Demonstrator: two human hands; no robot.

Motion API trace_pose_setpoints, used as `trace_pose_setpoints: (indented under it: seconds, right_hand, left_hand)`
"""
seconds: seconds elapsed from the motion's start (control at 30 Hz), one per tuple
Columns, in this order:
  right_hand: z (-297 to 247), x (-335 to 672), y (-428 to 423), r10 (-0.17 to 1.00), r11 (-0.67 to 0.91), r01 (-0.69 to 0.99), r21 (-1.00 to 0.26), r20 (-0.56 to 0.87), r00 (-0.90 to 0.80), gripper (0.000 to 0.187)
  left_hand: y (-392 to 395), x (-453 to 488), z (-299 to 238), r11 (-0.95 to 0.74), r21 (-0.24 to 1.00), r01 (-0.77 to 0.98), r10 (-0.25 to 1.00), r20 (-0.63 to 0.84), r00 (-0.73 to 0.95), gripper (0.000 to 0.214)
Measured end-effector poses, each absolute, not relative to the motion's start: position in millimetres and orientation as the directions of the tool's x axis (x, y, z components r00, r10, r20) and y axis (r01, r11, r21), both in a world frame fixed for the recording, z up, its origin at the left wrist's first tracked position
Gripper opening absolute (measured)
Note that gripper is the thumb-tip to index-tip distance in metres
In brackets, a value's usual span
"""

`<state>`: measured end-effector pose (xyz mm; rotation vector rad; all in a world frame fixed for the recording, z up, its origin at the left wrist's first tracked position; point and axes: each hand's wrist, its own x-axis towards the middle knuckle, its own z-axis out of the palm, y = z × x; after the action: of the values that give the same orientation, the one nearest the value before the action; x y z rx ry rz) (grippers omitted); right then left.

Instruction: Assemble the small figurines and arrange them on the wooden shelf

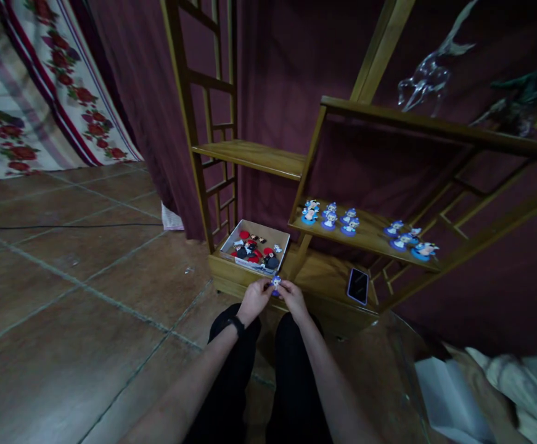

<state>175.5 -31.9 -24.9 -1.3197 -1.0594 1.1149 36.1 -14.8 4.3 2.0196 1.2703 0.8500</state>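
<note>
Two arms come into the head view from the bottom edge, and both are uncovered from the frame edge to the wrist, with no sleeve reaching into view. The left forearm (189,388) carries a black band (237,323) snug around the wrist, with a slightly thicker, darker block on its upper side, like a watch or tracker; its face is too small and dim to read. The right forearm (330,385) is bare along its whole visible length. The left hand (255,298) and the right hand (293,300) are bare as well. Below the arms, both legs are clad in plain black trousers (291,370), the cloth matte, without visible pattern, seam or marking in the low light.
</note>
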Motion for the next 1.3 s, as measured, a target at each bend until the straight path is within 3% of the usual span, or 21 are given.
trace_pose_setpoints:
  seconds: [0.3,0.5,0.73,1.13,1.3]
  right_hand:
    - [-34.4,175.2,-26.9,0.958,-0.107,-0.040,-0.994,-0.113,0.264,0.022]
    - [-32.3,175.1,-27.3,0.952,-0.091,-0.078,-0.993,-0.110,0.286,0.026]
    - [-30.8,174.7,-27.3,0.950,-0.074,-0.075,-0.994,-0.093,0.299,0.030]
    - [-15.2,173.6,-36.8,0.982,-0.088,-0.169,-0.982,-0.114,0.152,0.037]
    - [-18.7,170.6,-33.7,0.974,-0.056,-0.178,-0.982,-0.093,0.205,0.032]
  left_hand:
    - [-1.0,36.2,-10.2,-0.120,0.952,0.282,0.948,0.026,0.317,0.031]
    - [-0.8,37.9,-2.1,0.075,0.995,0.065,0.928,-0.093,0.361,0.037]
    - [-3.2,36.1,7.2,0.108,0.994,0.006,0.898,-0.100,0.429,0.049]
    - [-1.6,36.9,7.1,0.171,0.984,-0.052,0.935,-0.146,0.324,0.049]
    - [-2.6,38.7,9.2,0.217,0.976,-0.026,0.918,-0.195,0.347,0.050]
